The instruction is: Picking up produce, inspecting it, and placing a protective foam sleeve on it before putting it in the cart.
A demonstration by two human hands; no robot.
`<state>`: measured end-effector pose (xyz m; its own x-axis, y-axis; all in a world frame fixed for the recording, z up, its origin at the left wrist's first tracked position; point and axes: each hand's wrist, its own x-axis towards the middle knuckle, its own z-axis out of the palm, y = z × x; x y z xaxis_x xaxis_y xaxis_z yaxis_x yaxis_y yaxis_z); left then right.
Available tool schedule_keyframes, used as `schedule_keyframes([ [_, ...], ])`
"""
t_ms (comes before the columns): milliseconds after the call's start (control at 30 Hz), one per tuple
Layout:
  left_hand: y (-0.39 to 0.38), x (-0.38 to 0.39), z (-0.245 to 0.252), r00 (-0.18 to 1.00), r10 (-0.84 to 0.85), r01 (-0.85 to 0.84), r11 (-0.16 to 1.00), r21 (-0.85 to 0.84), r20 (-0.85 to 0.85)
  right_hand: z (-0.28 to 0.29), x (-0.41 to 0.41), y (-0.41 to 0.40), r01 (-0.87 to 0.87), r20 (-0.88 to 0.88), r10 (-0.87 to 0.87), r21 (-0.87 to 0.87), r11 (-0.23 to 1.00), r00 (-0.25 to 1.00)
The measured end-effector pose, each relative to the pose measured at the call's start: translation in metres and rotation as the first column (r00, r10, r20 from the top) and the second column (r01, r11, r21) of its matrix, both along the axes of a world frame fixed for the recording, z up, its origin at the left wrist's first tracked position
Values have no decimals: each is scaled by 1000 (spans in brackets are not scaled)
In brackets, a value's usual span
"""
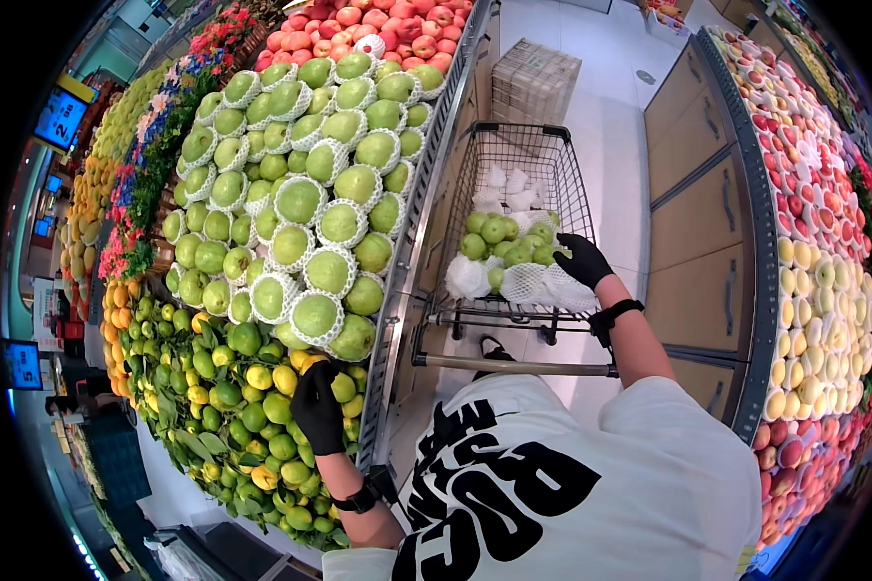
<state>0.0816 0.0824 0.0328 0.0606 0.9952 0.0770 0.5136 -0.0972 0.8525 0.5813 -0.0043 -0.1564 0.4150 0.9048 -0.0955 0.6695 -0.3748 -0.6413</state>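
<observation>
My left hand (317, 407), in a black glove, rests low over the citrus pile (254, 417) of green and yellow fruit with leaves. Its fingers curl downward, and what lies beneath them is hidden. Just beyond it rise green guavas (299, 200), many wrapped in white foam nets. My right hand (585, 260), also gloved in black, reaches over the right side of a wire shopping cart (581, 185). Its thumb and fingers are apart, close to loose green fruit (512, 238) in the cart. White foam nets (530, 283) lie around that fruit.
The cart's handle (516, 364) crosses in front of my body. A metal display edge (407, 247) runs along the left. Wooden cabinets (697, 218) under another fruit display (821, 312) border the right. Beyond the cart stands a pale crate stack (536, 81). Peaches (367, 29) fill the far left display.
</observation>
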Motion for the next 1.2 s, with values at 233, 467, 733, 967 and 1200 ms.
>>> schedule_keyframes([
  [233, -10, -5, -2, 996, 82, -82, 996, -26, -23, -51, 12, 40, -139, -13, 139, -183, 973, 990],
  [467, -23, -3, 3, 978, 178, -186, 980, -64, -111, -89, 3, 106, -325, -20, 335, -312, 893, 942],
  [733, -47, -21, 0, 935, 288, -310, 947, -86, -206, -166, -3, 139, -467, -10, 498, -365, 806, 867],
  [967, -61, -21, -3, 897, 380, -405, 911, -79, -226, -162, -16, 148, -459, -46, 597, -687, 563, 801],
  [1200, -62, -19, -8, 904, 374, -397, 914, -85, -205, -196, -15, 130, -406, 78, 592, -656, 637, 803],
])
